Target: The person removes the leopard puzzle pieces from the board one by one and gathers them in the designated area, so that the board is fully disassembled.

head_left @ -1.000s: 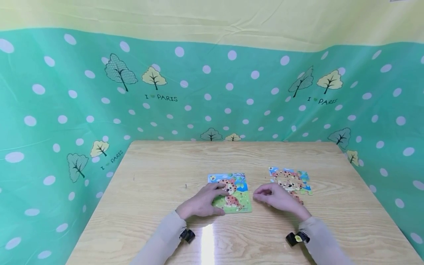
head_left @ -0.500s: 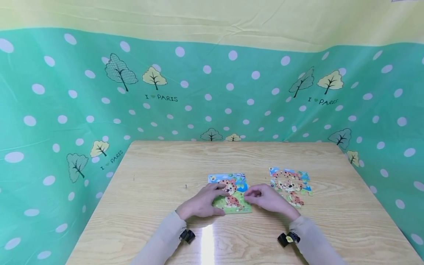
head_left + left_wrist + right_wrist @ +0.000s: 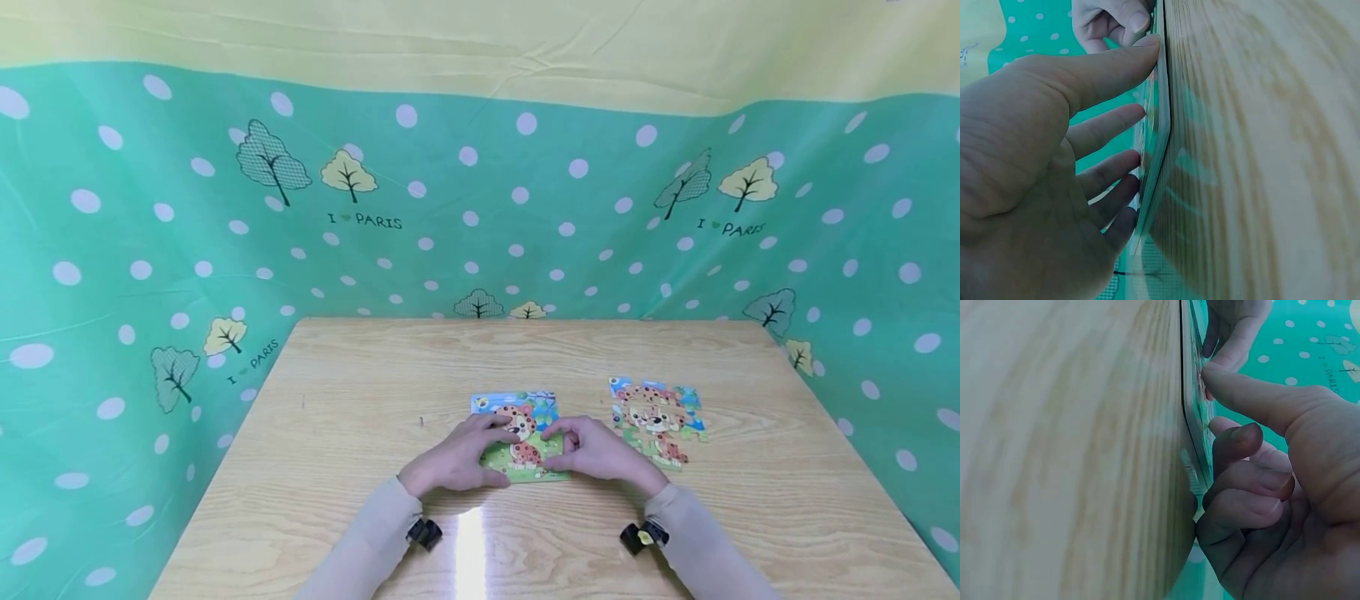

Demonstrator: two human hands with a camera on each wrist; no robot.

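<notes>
A square leopard jigsaw puzzle (image 3: 527, 454) in a board lies at the middle of the table. My left hand (image 3: 463, 454) rests over its left part, with thumb and fingers spread. In the left wrist view, the left thumb (image 3: 1116, 69) and fingertips meet the board's edge and face. On the board's right side is my right hand (image 3: 596, 448), with thumb and index finger set apart on the surface. The right wrist view shows the right thumb (image 3: 1254, 390) stretched to the board and the remaining fingers curled beside it; nothing shows held between them.
Joined jigsaw pieces (image 3: 656, 421) form a second, ragged-edged leopard picture to the right, beyond my right hand. A tiny scrap (image 3: 422, 422) lies left of the board. A dotted green curtain (image 3: 517, 250) surrounds the wooden table (image 3: 360, 392).
My right hand has moved left from beside the ragged picture onto the board's right side, and its thumb and index finger have spread apart. The left hand stays in place.
</notes>
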